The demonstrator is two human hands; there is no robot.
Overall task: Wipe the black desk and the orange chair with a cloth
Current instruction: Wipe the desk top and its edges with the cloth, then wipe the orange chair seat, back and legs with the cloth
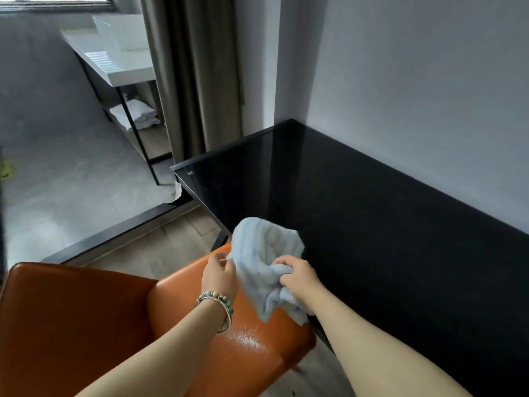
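Above the glossy orange leather chair [243, 348], beside the black glass desk [386, 224], both hands held a bunched pale-blue terry cloth [264, 262]: right hand [299, 277] clenching it, left hand [219, 277] pinching an edge. Soft, light, it looked easily gathered anywhere.

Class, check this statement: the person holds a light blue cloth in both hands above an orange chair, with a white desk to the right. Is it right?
Not quite. The desk is black, not white, as the head view shows. The rest stands: the left hand and right hand hold the light blue cloth above the orange chair.
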